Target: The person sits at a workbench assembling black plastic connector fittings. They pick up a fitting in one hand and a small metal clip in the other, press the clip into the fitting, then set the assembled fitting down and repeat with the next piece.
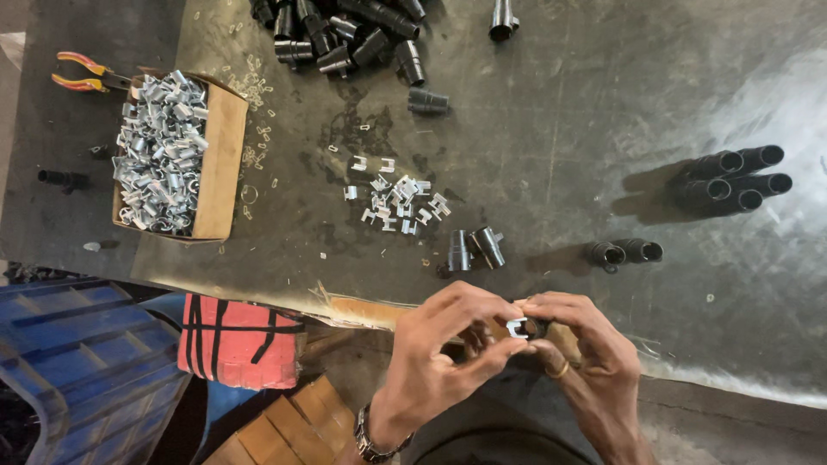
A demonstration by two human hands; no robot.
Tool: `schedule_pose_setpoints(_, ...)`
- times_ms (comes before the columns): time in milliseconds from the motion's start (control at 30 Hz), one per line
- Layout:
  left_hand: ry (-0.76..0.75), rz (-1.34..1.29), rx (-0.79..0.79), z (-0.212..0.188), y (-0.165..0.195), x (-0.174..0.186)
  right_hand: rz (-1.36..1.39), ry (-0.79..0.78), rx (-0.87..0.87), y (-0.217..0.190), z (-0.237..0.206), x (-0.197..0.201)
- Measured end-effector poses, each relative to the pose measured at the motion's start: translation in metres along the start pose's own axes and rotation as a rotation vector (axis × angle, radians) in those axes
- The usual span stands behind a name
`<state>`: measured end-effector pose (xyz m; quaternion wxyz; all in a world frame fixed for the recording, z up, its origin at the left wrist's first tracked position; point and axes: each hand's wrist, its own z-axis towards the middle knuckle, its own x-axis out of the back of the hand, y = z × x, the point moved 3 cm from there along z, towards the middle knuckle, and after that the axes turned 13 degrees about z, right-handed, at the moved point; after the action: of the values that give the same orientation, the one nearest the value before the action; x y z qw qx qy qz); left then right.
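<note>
Two hands are held together at the table's near edge, and a small bent metal clip [517, 327] is pinched between their fingertips. The left hand [444, 349], with a watch on its wrist, grips the clip from one side; the right hand [581, 353], ringed on one finger, is closed on a short black tube [536, 327] that touches the clip. More of the tube is hidden by the fingers.

Bright, folded silver clips [398, 202] are scattered in a loose heap at the table's middle, and many more are piled in an open cardboard box [220, 164] at the left. Pliers [82, 73] with orange-red handles lie behind the box. Black moulded tubes are heaped [345, 34] at the far edge, two lie [472, 248] near the hands, and others stand in a cluster [732, 181] at the right.

The table [560, 129] is dark, scuffed sheet with a dull sheen. A blue crate [77, 353] and a red bundle [237, 340] with black straps are seen below it.
</note>
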<state>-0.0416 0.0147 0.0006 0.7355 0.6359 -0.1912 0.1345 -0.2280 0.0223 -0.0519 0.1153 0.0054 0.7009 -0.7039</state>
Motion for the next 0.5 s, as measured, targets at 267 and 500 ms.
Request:
schedule_pose_setpoints(267,-0.103,0.225,-0.029,0.0,0.008,0.001,-0.373,0.043,0.19,-0.013,0.005,-0.006)
schedule_pose_setpoints(500,-0.061,0.32,-0.054,0.002,0.014,-0.007,-0.435,0.11,0.225,-0.028,0.016,-0.015)
